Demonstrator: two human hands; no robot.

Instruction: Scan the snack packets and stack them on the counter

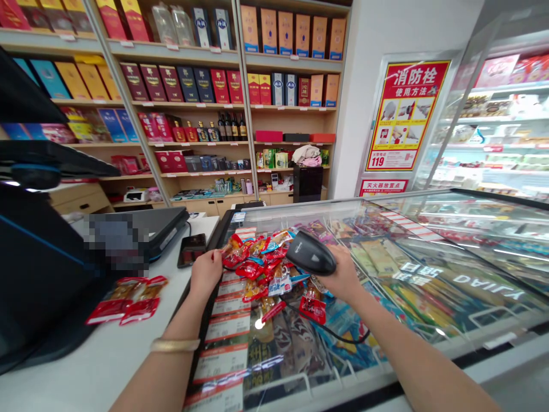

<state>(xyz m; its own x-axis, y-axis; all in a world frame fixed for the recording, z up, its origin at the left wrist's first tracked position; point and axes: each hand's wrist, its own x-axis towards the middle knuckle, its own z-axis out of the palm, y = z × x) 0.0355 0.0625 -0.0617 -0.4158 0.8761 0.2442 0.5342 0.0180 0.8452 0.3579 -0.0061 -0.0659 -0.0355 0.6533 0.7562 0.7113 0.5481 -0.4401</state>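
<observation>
My right hand [343,277] grips a black barcode scanner [311,252], its head pointing left over a heap of small red and orange snack packets [261,266] lying on the glass lid of a chest freezer [429,274]. The scanner's black cable [330,332] trails down across the lid. My left hand [206,272], a gold bangle on its wrist, pinches a red packet [234,254] at the heap's left edge. One more red packet [313,309] lies just below my right hand.
On the white counter [107,349] at left lie two red packets [128,300], a dark payment terminal [191,250] and a black till screen [38,269]. Shelves of boxed bottles [193,86] fill the back wall. A lit cooler [493,114] stands at right.
</observation>
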